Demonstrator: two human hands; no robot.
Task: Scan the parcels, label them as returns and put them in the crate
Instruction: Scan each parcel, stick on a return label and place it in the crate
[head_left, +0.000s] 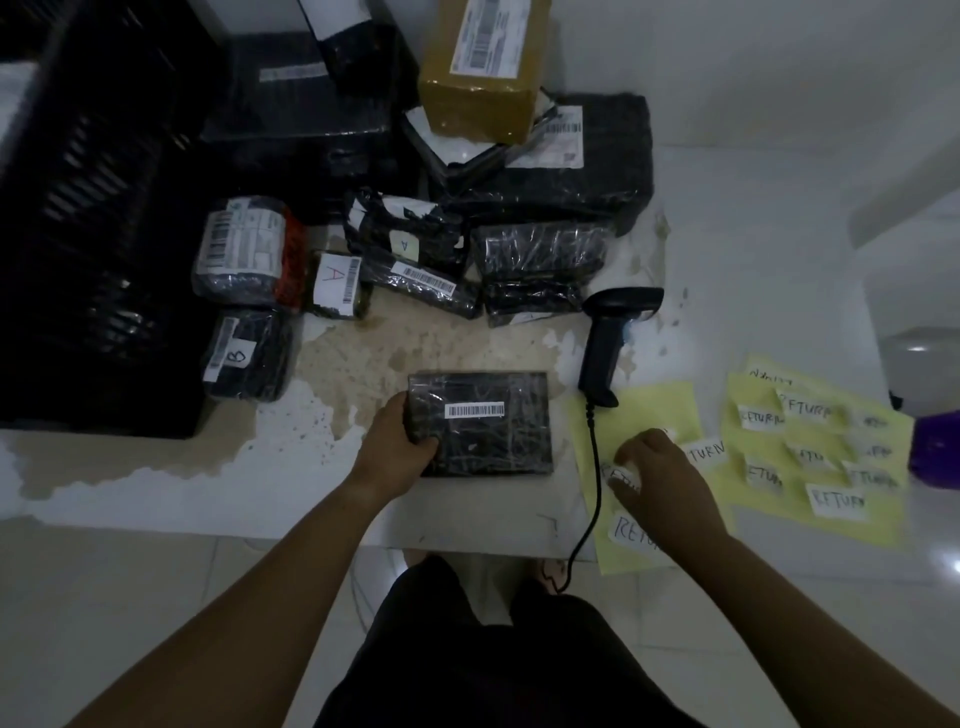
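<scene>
White table, worn to a brown patch at its middle, standing on a pale tiled floor.

- Black slatted crate: at the table's left edge, running from the far corner towards the near one.
- Parcel stock, far side of the table: brown cardboard box on top of a large black parcel. Smaller black wrapped parcels lie in front of it, one marked A. Beside the crate are a bubble-wrapped parcel and, nearer you, one marked B.
- Flat black parcel: lies flat near the table's near edge, at the middle, with its white barcode strip facing up. Your left hand grips its left edge, thumb on top and fingers curled round the near left corner.
- Barcode scanner: lies on the table just right of that parcel, head towards the far side. Its cable runs over the near edge.
- Yellow backing sheet: at the near edge, right of the scanner's grip. Your right hand rests on it, fingers curled down and pinching at the edge of a RETURN label. I cannot tell whether the label has lifted.
- Further yellow sheets carrying more handwritten labels: towards the table's right edge.
- Purple object: at the right edge, only partly in view.
</scene>
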